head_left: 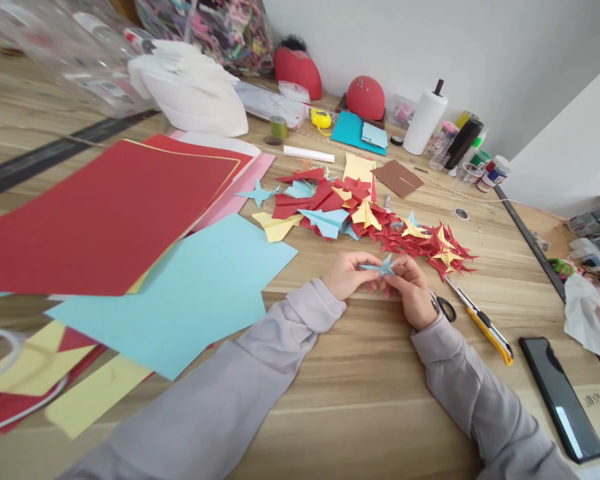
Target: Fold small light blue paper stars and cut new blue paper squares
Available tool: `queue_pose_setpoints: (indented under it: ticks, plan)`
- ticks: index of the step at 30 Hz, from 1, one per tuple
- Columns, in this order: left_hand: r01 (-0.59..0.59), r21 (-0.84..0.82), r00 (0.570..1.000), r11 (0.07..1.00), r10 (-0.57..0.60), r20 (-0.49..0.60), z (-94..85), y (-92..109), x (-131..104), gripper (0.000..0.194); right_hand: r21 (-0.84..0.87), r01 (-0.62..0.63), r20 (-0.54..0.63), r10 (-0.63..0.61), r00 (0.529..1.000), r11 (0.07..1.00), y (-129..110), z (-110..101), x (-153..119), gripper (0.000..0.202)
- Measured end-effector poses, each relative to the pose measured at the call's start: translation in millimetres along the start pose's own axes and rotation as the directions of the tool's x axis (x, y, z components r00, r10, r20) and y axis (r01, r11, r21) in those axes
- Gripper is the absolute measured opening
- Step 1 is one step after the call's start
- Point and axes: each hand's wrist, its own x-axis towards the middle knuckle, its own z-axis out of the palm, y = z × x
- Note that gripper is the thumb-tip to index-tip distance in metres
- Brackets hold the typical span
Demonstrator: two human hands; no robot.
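Observation:
Between my two hands is a small light-blue folded paper star point(386, 267) with pointed arms. My left hand point(349, 275) pinches it from the left, thumb on top. From the right, my right hand point(411, 287) grips it between thumb and fingers. The undersides of the fingers are partly hidden. Just beyond lies a heap of folded red paper pieces point(330, 200), with yellow and blue ones among them. A blue paper plane point(325, 221) rests on the heap's near side. Scissors point(446, 308) lie partly behind my right wrist.
Large red sheets point(110, 213) and blue sheets point(190, 287) cover the left side. A yellow utility knife point(485, 327) and a black phone point(560, 400) lie on the right. Along the back stand a white roll point(425, 120), a tape measure point(321, 119) and several bottles.

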Motion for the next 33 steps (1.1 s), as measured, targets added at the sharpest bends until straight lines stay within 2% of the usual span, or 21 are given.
queue_pose_setpoints:
  ticks: [9, 13, 17, 24, 29, 33]
  plan:
    - [0.032, -0.056, 0.999, 0.998, -0.031, 0.011, -2.6, -3, 1, 0.014, 0.014, 0.003, -0.067, -0.002, 0.998, 1.0, 7, -4, 0, 0.01]
    - [0.041, -0.059, 0.999, 0.997, -0.04, 0.025, -3.6, -3, 1, 0.013, -0.007, -0.032, 0.002, 0.032, 0.999, 0.999, 1, -1, -1, 0.012]
    - [0.043, -0.025, 0.999, 0.999, -0.042, 0.03, -4.4, -3, 1, 0.01, -0.061, -0.014, 0.059, 0.017, 0.998, 0.998, -3, 5, -1, 0.019]
    - [0.033, 0.05, 0.999, 0.998, -0.035, 0.028, -3.1, 0, 1, 0.009, -0.042, 0.006, 0.033, -0.005, 0.999, 0.999, 2, 3, 0, 0.018]
    - [0.021, 0.004, 1.0, 1.0, -0.021, 0.021, -0.7, 0, 0, 0.018, 0.029, 0.013, -0.042, -0.011, 0.999, 0.999, 2, 0, 1, 0.02]
    - [0.01, -0.005, 0.999, 1.0, -0.01, 0.031, -1.1, 0, 0, 0.019, 0.028, -0.001, -0.028, 0.002, 1.0, 1.0, 1, 1, 1, 0.017]
